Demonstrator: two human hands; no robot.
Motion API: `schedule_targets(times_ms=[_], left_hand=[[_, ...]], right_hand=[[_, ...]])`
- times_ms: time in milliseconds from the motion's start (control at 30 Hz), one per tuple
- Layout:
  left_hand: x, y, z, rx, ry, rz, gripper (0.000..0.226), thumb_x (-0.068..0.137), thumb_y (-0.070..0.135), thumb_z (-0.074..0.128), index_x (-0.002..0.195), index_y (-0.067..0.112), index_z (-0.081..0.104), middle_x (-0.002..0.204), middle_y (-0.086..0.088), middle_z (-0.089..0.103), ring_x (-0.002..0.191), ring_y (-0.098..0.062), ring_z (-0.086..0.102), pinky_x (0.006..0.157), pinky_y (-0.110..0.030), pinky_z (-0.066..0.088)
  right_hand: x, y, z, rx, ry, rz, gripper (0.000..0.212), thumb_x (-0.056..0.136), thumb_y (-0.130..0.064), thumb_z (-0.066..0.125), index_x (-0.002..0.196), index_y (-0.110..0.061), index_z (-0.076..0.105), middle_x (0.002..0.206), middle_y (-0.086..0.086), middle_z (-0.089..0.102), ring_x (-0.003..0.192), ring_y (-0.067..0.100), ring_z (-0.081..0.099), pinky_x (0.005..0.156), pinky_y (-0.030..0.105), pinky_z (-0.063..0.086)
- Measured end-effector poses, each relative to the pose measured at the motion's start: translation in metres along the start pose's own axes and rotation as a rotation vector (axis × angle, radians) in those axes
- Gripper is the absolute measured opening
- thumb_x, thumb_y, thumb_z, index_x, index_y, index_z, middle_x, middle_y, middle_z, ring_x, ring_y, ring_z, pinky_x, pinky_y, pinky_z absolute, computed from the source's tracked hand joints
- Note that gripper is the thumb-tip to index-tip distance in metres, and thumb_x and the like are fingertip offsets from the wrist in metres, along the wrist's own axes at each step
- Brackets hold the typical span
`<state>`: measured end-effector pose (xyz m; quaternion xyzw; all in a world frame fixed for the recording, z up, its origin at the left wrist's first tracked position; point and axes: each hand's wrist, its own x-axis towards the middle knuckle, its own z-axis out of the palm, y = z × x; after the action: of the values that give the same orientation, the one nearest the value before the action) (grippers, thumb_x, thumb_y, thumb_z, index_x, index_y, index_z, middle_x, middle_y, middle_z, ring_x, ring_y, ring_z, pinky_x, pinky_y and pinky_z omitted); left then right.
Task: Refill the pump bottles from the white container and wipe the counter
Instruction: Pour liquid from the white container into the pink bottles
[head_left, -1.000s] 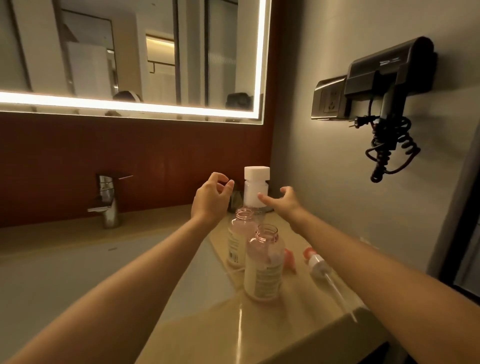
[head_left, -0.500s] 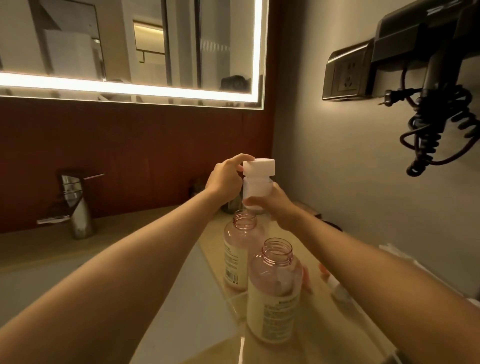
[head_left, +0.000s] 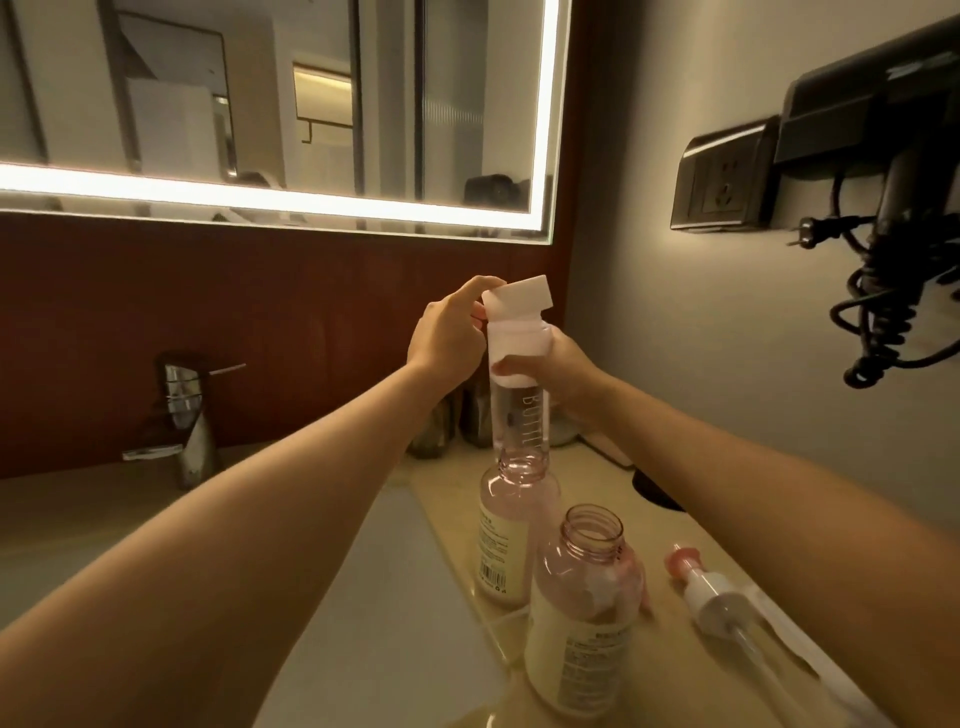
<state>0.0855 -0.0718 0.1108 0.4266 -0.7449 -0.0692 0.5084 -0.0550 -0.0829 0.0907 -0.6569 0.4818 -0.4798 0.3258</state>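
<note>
My right hand (head_left: 563, 371) grips the white container (head_left: 519, 384), a tall bottle with a clear lower body, held up above the counter. My left hand (head_left: 449, 332) pinches its square white cap (head_left: 518, 300), which sits tilted on the neck. Below stand two pink pump bottles with open necks: the far one (head_left: 511, 525) right under the container, the near one (head_left: 584, 618) in front. A pump head with its long tube (head_left: 719, 605) lies on the counter (head_left: 685, 675) to the right.
A white sink basin (head_left: 384, 613) lies left of the bottles, with a chrome tap (head_left: 184, 415) behind it. A lit mirror (head_left: 291, 130) hangs above. A wall socket (head_left: 724, 182) and a black hair dryer with coiled cord (head_left: 883, 249) are on the right wall. Dark cups (head_left: 434, 426) stand at the back.
Both hands reached the white container and closed on it. The right hand lifted it off the counter, and the cap now sits tilted under the left fingers.
</note>
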Motion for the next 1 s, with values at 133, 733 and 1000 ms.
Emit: schedule_targets(times_ms=[133,733,1000], left_hand=[[0.002,0.021,-0.044,0.033,0.049,0.056,0.049,0.086,-0.007,0.047,0.128,0.019,0.051,0.116,-0.01,0.062,0.098,-0.023,0.06,0.078,-0.034,0.054],[-0.177,0.064,-0.172,0.15,0.042,0.004,0.035,0.088,0.009,0.054,0.121,0.017,0.055,0.109,-0.01,0.065,0.095,-0.025,0.062,0.076,-0.038,0.054],[-0.234,0.058,-0.171,0.205,0.025,0.023,0.033,0.09,0.006,0.053,0.12,0.018,0.056,0.109,-0.009,0.065,0.094,-0.025,0.061,0.077,-0.039,0.055]], right_hand=[[-0.004,-0.043,0.014,0.032,0.02,-0.006,0.064,0.072,-0.016,0.076,0.126,-0.016,0.043,0.117,0.01,0.056,0.109,0.024,0.054,0.092,0.042,0.048],[-0.192,-0.102,0.123,0.177,-0.122,0.142,0.055,0.074,-0.016,0.074,0.122,-0.016,0.047,0.114,0.01,0.058,0.107,0.026,0.055,0.092,0.044,0.046],[-0.252,-0.085,0.136,0.13,-0.17,0.15,0.057,0.077,-0.019,0.073,0.126,-0.016,0.043,0.115,0.01,0.055,0.108,0.025,0.053,0.086,0.043,0.044]])
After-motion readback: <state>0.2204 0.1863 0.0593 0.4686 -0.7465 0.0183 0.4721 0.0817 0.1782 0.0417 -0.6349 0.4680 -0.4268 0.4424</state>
